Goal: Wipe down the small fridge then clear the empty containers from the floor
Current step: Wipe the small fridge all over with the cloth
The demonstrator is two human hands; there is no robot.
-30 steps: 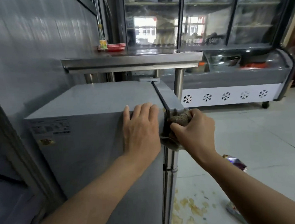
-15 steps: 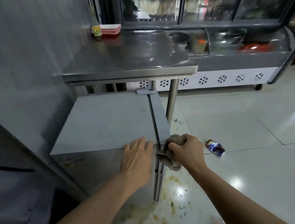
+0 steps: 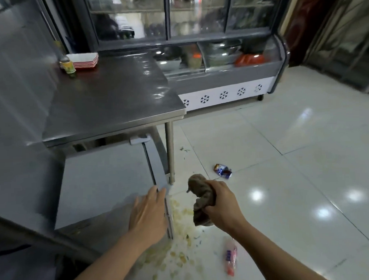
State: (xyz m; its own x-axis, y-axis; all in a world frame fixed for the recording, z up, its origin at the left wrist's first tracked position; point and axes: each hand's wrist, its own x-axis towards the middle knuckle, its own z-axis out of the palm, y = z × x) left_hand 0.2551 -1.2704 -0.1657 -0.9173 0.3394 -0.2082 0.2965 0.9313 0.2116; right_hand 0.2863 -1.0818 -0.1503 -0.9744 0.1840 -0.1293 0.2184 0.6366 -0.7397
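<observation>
The small grey fridge stands low at the left, half under a steel table. My left hand lies flat with spread fingers on the fridge's near right top corner, by the door edge. My right hand is off the fridge, to its right above the floor, closed around a crumpled brown rag. On the white floor lie a blue crushed wrapper beyond the rag and a pink and purple plastic bottle nearer to me.
A steel table overhangs the fridge, its leg beside the fridge door. It carries stacked red-and-white trays and a bottle. A glass display freezer stands behind. Yellowish food scraps litter the tiles by the fridge.
My view has risen and tilted down. My right hand has pulled the rag away from the fridge door edge to the right. My left hand stays on the fridge top.
</observation>
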